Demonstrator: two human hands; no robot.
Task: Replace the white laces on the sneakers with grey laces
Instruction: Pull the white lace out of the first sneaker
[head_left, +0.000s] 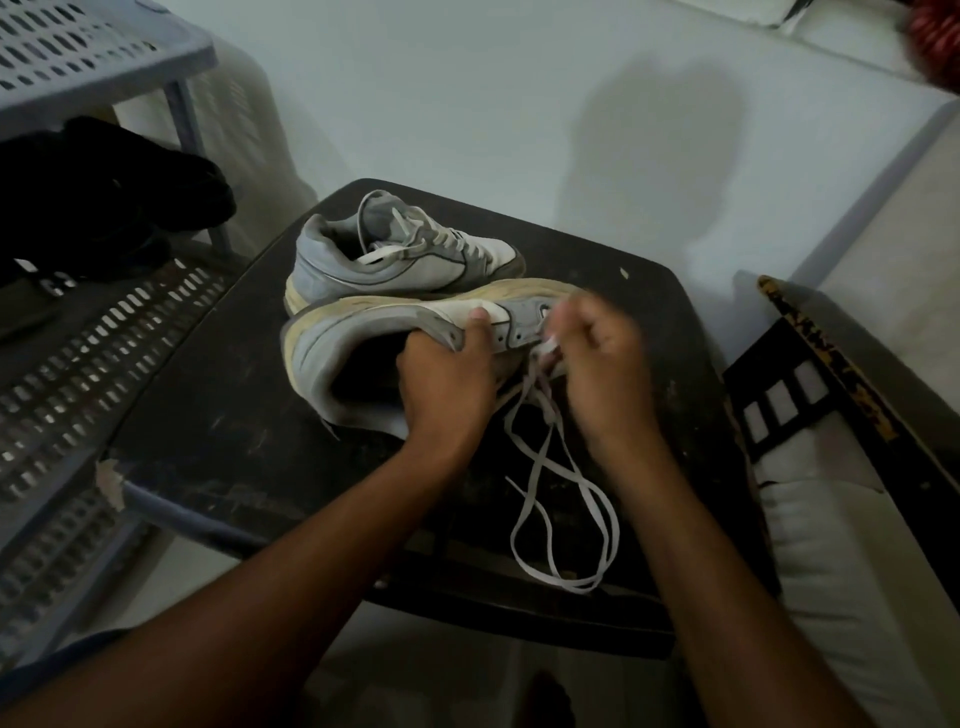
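Near sneaker (374, 353) tipped on side on dark stool (208, 415) — eyelets face right hand (597, 358), fingers curled, pinching white lace (550, 499), blurred. Left hand (447, 379) grips collar, steadying. Second sneaker (395, 254) behind, laced.

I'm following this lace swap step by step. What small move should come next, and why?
Probably keep drawing the white lace out of the near sneaker: the right hand pinches it by the eyelets, the left hand grips the shoe, and much of the lace already lies loose on the table.
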